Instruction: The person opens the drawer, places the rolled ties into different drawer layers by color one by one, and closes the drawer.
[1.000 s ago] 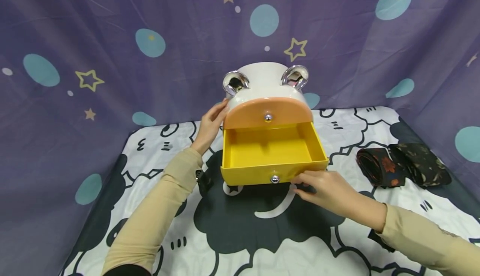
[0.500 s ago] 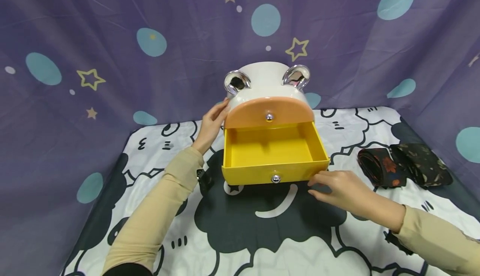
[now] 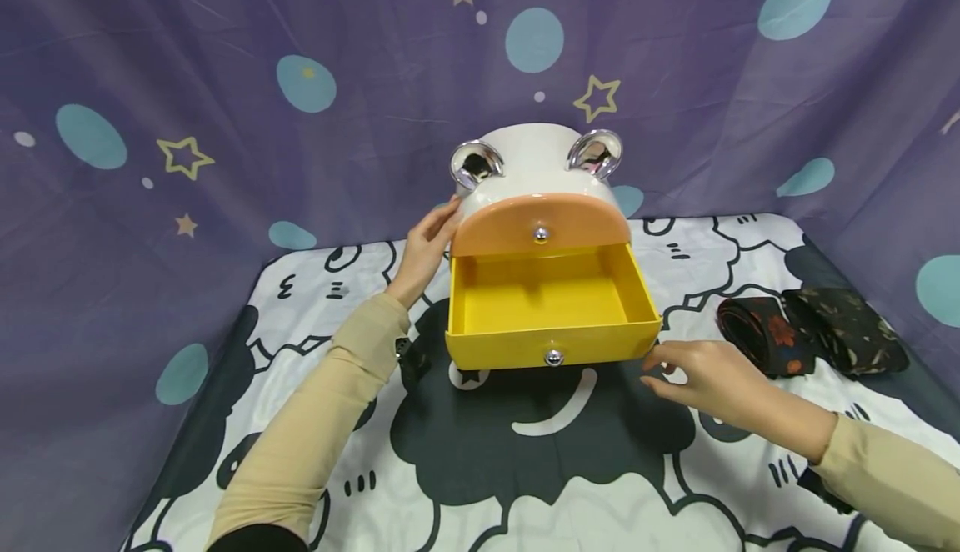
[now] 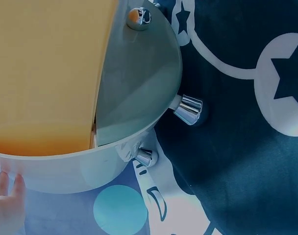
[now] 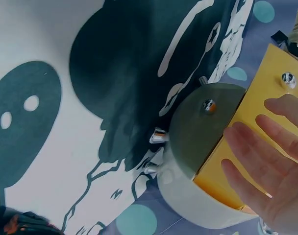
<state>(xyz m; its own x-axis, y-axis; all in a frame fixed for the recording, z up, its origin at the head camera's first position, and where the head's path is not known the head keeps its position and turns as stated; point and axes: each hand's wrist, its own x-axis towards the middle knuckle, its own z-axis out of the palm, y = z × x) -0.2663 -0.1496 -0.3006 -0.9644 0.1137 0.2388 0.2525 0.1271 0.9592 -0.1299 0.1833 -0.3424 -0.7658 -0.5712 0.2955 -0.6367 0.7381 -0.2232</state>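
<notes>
Cabinet (image 3: 536, 164) near far edge of cloth (image 3: 525, 469) looks stiff, slippery; grip by drawer knob (image 3: 553, 358). Left hand (image 3: 425, 248) touches cabinet side, fingers extended; right hand (image 3: 708, 377), loosely spread, holds nothing.

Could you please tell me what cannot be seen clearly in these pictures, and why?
Head: the space behind the orange front, hidden by that front.
Left wrist: most of the left grip, cut off by the left and bottom edges.
Right wrist: part of a rolled cloth, cut off by the bottom edge.
Right wrist: part of the yellow drawer, hidden behind the right grip.
</notes>
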